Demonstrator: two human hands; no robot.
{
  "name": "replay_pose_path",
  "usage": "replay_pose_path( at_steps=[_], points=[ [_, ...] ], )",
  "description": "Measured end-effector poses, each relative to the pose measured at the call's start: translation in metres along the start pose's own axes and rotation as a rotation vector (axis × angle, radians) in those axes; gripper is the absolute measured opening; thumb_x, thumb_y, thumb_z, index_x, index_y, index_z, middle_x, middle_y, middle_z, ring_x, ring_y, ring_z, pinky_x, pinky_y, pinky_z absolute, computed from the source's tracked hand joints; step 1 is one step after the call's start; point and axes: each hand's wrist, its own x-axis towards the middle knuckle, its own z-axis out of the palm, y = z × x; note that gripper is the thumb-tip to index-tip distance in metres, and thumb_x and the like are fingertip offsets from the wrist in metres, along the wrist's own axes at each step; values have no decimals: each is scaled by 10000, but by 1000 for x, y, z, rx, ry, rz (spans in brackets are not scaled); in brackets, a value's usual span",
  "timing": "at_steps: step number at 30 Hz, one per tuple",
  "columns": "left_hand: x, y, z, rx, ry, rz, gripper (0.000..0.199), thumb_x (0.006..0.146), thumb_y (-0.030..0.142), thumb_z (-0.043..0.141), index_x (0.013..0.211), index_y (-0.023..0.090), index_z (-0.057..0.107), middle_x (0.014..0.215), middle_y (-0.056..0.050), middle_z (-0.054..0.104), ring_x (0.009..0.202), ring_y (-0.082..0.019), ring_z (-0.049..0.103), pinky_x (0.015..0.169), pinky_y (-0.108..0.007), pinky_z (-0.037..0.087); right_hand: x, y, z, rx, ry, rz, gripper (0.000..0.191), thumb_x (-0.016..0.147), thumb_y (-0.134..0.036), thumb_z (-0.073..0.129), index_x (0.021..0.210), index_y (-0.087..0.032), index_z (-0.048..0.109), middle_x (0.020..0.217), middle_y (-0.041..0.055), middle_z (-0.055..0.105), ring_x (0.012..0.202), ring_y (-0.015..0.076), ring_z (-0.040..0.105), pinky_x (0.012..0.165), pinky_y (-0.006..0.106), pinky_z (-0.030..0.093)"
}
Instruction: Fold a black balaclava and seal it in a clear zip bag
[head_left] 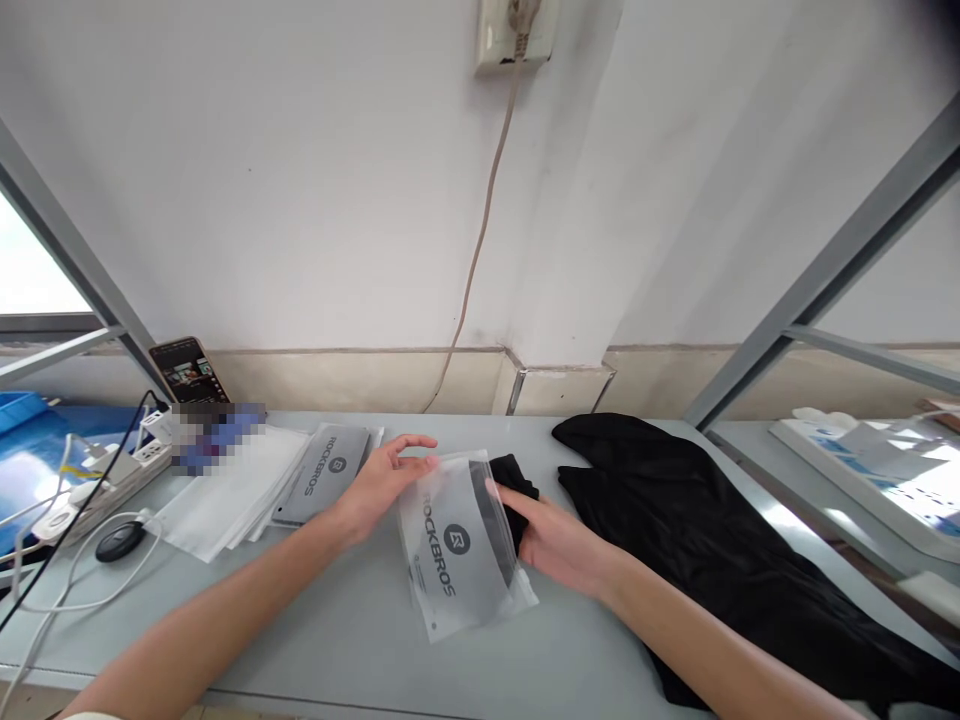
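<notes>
A frosted clear zip bag printed ROCKBROS lies tilted on the table in front of me, its mouth facing right. My right hand holds a folded black cloth at that mouth, and part of the cloth is inside the bag. The thumb and fingers are closed on the cloth; some fingers are hidden behind it. At the bag's upper left corner is my left hand, thumb and forefinger apart, the thumb tip at or just over the plastic. Right of the bag, black fabric pieces lie spread out.
Another ROCKBROS bag and a stack of frosted bags lie to the left. Behind them a phone leans upright. Cables, a power strip and a black round device lie far left. Metal frame posts rise at both sides.
</notes>
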Motion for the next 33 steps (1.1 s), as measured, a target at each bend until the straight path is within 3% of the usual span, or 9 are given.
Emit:
replay_pose_path(
  at_steps=[3,6,12,17,22,25,29,33],
  points=[
    [-5,-3,-1,-287,-55,-76,573,869,518,817,1349,249,659,1080,-77,748,917,-212,697,776,-296,537,4,0,-1,26,44,-34,374,857,-394,840,1166,-190,782,1104,108,831,1118,323,751,995,464,587],
    [-9,-9,5,-375,-82,-102,524,912,565,762,1278,194,705,1157,-122,755,1030,-254,708,869,-337,558,7,2,-5,23,97,-74,356,801,-312,887,1124,-195,795,1083,91,839,1047,299,773,958,428,601],
    [-10,-16,12,-328,-61,-202,542,906,667,711,1096,162,753,1121,-124,780,1044,-274,726,898,-354,559,8,-3,-5,-37,-26,8,421,747,-223,910,1149,-205,787,1127,84,834,1127,315,756,994,447,592],
    [-11,-19,12,-318,-120,-203,567,927,693,664,1131,172,752,1110,-119,788,1075,-293,728,881,-355,559,11,-7,-6,-139,-48,108,541,666,-217,962,1174,-198,775,1091,88,840,1088,312,768,932,409,610],
    [-13,-21,15,-398,-124,-195,581,963,669,630,1293,195,695,1236,-139,757,1176,-323,696,942,-408,556,12,-14,-8,-95,0,120,431,865,-405,849,1221,-184,747,1152,117,821,1052,271,771,854,363,623],
    [-12,-26,17,-399,-168,-219,592,958,649,655,1361,216,656,1346,-139,711,1262,-338,652,1011,-445,533,11,-16,-9,-22,-31,82,358,929,-394,782,1216,-184,749,1172,118,814,1096,280,753,879,390,626],
    [-11,-32,19,-300,-79,-131,572,968,639,642,1390,252,642,1482,-93,631,1400,-313,546,1160,-438,425,12,-11,-9,45,-54,-29,299,910,-324,787,1170,-178,762,1173,122,811,1116,303,742,900,434,623],
    [-10,-35,17,-175,-65,-35,583,981,668,594,1390,257,659,1475,-78,637,1419,-316,518,1201,-447,369,17,-1,-9,-15,-58,-20,345,835,-334,845,1123,-161,768,1138,136,814,991,302,776,805,415,632]
  ],
)
